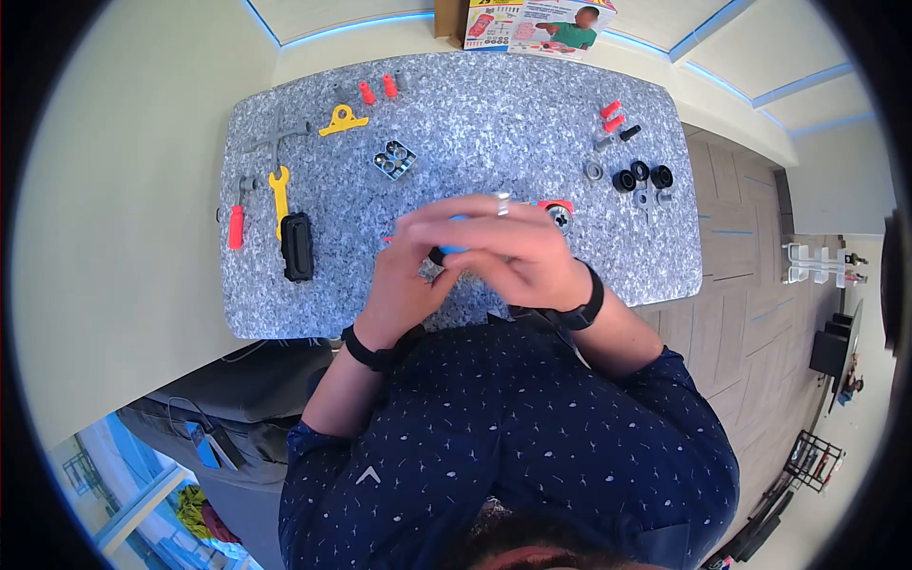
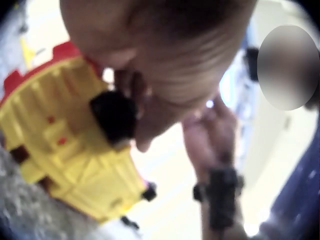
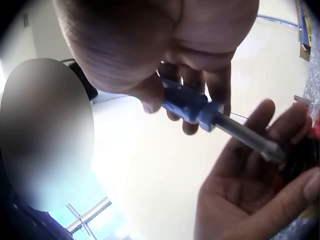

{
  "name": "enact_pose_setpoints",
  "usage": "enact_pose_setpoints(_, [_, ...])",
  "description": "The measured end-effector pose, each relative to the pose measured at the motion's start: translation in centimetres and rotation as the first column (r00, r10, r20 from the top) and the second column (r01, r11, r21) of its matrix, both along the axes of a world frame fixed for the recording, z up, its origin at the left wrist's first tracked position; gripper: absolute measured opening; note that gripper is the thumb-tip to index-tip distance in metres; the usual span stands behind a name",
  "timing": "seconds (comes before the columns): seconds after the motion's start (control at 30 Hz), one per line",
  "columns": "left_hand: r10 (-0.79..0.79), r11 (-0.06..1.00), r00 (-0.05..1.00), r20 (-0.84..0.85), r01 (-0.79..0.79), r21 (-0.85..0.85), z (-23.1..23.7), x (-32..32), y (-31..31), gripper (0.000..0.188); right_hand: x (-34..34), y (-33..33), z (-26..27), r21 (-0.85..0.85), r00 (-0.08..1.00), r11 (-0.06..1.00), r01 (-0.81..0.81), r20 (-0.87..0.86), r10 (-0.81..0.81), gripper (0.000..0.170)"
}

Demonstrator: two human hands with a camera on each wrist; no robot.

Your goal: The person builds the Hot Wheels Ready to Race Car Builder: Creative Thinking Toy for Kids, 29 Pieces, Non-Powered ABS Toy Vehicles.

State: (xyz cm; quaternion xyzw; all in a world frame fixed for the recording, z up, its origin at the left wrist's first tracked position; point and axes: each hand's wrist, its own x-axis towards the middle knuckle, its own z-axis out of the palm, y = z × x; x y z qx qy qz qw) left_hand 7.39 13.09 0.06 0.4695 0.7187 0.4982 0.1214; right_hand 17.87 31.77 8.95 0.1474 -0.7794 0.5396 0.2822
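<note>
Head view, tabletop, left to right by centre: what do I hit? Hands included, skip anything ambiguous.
Red-handled tool → yellow wrench → black tray-like part → yellow bracket → left hand → right hand → grey ring → rightmost black wheel

Not much in the way of legible text here, tbh. The best candidate is the printed box (image 1: 541, 30) behind the far edge of the surface (image 1: 494, 95): there's a bit of dark lettering or numbering on a yellow patch (image 1: 493, 3) at its top, but it's cropped by the edge and too small to make out for sure. Small print seems to run around the pictures on that panel, also too tiny to read. The only clear sign is a pale chevron, like an upside-down V (image 1: 369, 474), on the dark patterned shirt (image 1: 427, 427). Neither wrist view gives any readable words or numbers.
</note>
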Motion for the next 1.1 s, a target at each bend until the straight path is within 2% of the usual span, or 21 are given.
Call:
enact_pose_setpoints(0.07, [-0.077, 0.997, 0.996, -0.043, 0.078, 0.023, 1.4, -0.5, 0.5, 0.058, 1.1, 1.3, 0.7, -0.079, 0.991, 0.992, 0.095, -0.082, -0.102, 0.032])
enact_pose_setpoints(0.1, [-0.114, 0.993, 0.991, -0.063, 0.116, 0.034, 2.2, -0.6, 0.7, 0.063, 2.1, 2.2, 1.1, -0.172, 0.980, 0.974, 0.145, -0.110, -0.165, 0.031])
enact_pose_setpoints(0.17, [-0.145, 0.989, 0.982, -0.122, 0.149, 0.022, 2.9, -0.9, 0.5, 0.068, 4.3, 3.6, 0.9, -0.388, 0.911, 0.834, 0.393, 0.039, -0.411, 0.031])
enact_pose_setpoints(0.27, [-0.166, 0.986, 0.964, -0.207, 0.164, -0.026, 4.2, -1.8, 0.2, 0.070, 6.2, 7.4, -0.5, -0.081, 0.708, 0.715, 0.695, 0.253, -0.659, 0.030])
enact_pose_setpoints(0.37, [-0.187, 0.981, 0.962, -0.197, 0.172, -0.093, 4.4, -3.9, -1.1, 0.067, 9.0, 9.2, -3.8, 0.047, 0.589, 0.705, 0.708, 0.512, -0.625, 0.029])
enact_pose_setpoints(0.47, [-0.146, 0.983, 0.971, -0.189, 0.122, -0.134, 5.4, -6.2, -3.1, 0.062, 10.8, 9.1, -6.5, 0.012, 0.569, 0.725, 0.688, 0.611, -0.550, 0.029])
enact_pose_setpoints(0.53, [-0.048, 0.979, 0.992, -0.119, 0.023, -0.204, 6.0, -6.1, -3.4, 0.055, 11.1, 8.6, -7.4, -0.082, 0.571, 0.747, 0.660, 0.702, -0.426, 0.036])
enact_pose_setpoints(0.6, [0.129, 0.932, 0.991, 0.017, -0.116, -0.343, 6.4, -5.4, -3.4, 0.047, 11.1, 8.4, -7.0, -0.182, 0.558, 0.771, 0.611, 0.790, -0.256, 0.041])
enact_pose_setpoints(0.63, [0.127, 0.925, 0.990, 0.057, -0.097, -0.367, 5.4, -5.3, -3.6, 0.044, 11.1, 8.4, -7.9, -0.295, 0.586, 0.743, 0.601, 0.795, -0.158, 0.050])
enact_pose_setpoints(0.7, [0.131, 0.909, 0.982, 0.135, -0.064, -0.411, 1.7, -5.4, -4.2, 0.041, 10.8, 8.4, -8.9, -0.334, 0.575, 0.712, 0.618, 0.810, -0.119, 0.050])
enact_pose_setpoints(0.73, [0.158, 0.920, 0.944, 0.290, -0.034, -0.391, 1.3, -4.9, -3.9, 0.041, 10.6, 8.3, -9.2, -0.352, 0.569, 0.696, 0.625, 0.816, -0.098, 0.051])
enact_pose_setpoints(0.8, [0.190, 0.942, 0.796, 0.575, 0.017, -0.334, 0.8, -3.5, -2.9, 0.043, 10.3, 8.1, -9.5, -0.367, 0.583, 0.689, 0.625, 0.806, -0.100, 0.050])
enact_pose_setpoints(0.9, [0.130, 0.980, 0.750, 0.648, 0.003, -0.201, -0.5, -2.7, -3.0, 0.037, 10.2, 7.7, -8.2, -0.427, 0.616, 0.656, 0.622, 0.784, -0.073, 0.043])
enact_pose_setpoints(1.0, [0.054, 0.998, 0.803, 0.594, -0.051, -0.023, -0.7, -2.0, -2.5, 0.034, 11.4, 8.2, -8.3, -0.456, 0.633, 0.677, 0.577, 0.774, -0.018, 0.031])
enact_pose_setpoints(1.1, [0.034, 0.999, 0.925, 0.379, -0.027, -0.024, -0.1, -2.0, -1.8, 0.041, 12.0, 8.1, -9.0, -0.366, 0.585, 0.744, 0.559, 0.810, -0.041, 0.031])
